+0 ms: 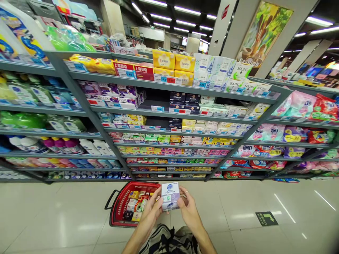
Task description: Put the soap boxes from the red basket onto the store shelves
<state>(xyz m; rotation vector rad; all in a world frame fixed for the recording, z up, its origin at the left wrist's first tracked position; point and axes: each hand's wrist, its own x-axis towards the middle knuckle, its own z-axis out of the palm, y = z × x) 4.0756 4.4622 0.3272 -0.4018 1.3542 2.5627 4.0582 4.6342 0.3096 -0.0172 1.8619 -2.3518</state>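
Between both hands I hold a white and lilac soap box (170, 194) with blue lettering, its printed face turned up toward me. My left hand (152, 208) grips the box's left side, thumb on the front edge. On the right side, my right hand (188, 207) closes on the same box, with a ring on one finger. Below and to the left, a red shopping basket (114, 211) rests on the floor, holding several soap boxes (136, 204). My left hand and forearm hide part of the basket's right end.
A tall shelf unit (169, 86) of boxed soaps stands ahead. Bottles of cleaner (29, 144) fill the left bays, and bags of detergent (267, 133) the right ones. The basket's black handle (108, 201) sticks out leftward. A green exit sign (266, 218) marks the tiled floor.
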